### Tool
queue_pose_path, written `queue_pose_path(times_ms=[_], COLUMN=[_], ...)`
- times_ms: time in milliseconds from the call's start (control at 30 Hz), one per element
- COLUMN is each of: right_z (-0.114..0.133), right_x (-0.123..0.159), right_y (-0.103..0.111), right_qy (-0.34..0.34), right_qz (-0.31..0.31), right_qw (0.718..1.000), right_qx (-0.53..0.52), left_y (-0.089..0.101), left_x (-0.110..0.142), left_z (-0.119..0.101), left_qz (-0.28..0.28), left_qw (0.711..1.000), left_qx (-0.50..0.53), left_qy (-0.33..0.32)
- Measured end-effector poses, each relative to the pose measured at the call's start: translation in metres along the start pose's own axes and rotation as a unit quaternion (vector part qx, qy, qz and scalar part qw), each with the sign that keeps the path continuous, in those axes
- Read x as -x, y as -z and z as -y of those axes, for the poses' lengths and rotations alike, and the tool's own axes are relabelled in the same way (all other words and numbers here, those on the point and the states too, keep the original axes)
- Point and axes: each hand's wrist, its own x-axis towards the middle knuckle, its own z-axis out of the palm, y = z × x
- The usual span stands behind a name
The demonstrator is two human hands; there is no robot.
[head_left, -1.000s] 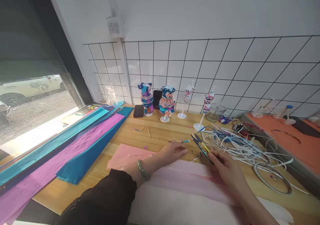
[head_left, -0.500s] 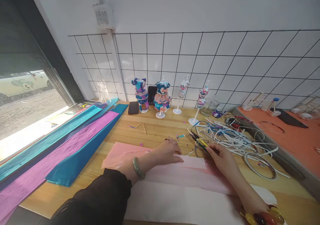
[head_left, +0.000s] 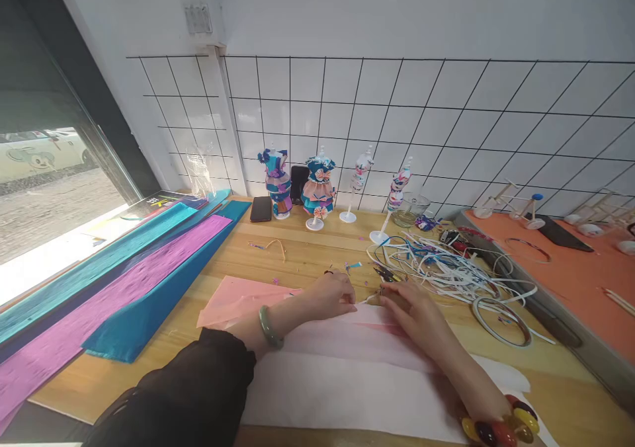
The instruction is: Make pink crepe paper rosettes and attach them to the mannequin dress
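Observation:
A sheet of pale pink and white crepe paper (head_left: 347, 394) lies in front of me in layered folds. My left hand (head_left: 332, 296), wearing a green bangle, pinches the far edge of this paper between thumb and curled fingers. Across from it, my right hand (head_left: 414, 308) rests at the same edge, fingers stretched out and slightly parted. Just beyond those fingers lies a black and yellow hand tool (head_left: 387, 274), partly hidden, which could be scissors or pliers. Peach-pink paper (head_left: 238, 298) spreads out left of the left hand.
Several dressed mini mannequins, such as the blue-and-peach one (head_left: 319, 189), stand along the wall. A tangle of white and blue strips (head_left: 446, 262) covers the right side. Purple paper (head_left: 163, 275) and blue paper (head_left: 143, 328) lie left. An orange board (head_left: 570, 268) borders the far right.
My right hand has let go of the black and yellow tool, which now lies on the table. That hand has moved left onto the paper's edge; my left fingers have curled in.

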Motion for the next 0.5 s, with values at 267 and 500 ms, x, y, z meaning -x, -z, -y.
queue_pose_path(times_ms=[267,500], right_z=[0.023,0.013], right_x=[0.003,-0.001], right_y=[0.008,0.021], right_qy=[-0.022,-0.237], right_qz=[0.075,-0.013], right_qw=[0.989,0.921], right_qx=[-0.128,-0.309], left_y=[0.029,0.051], left_x=[0.003,0.009], left_z=[-0.008,-0.004], left_qz=[0.06,0.13], left_qw=[0.98,0.949], left_qx=[0.179,0.252], left_qy=[0.068,0.137])
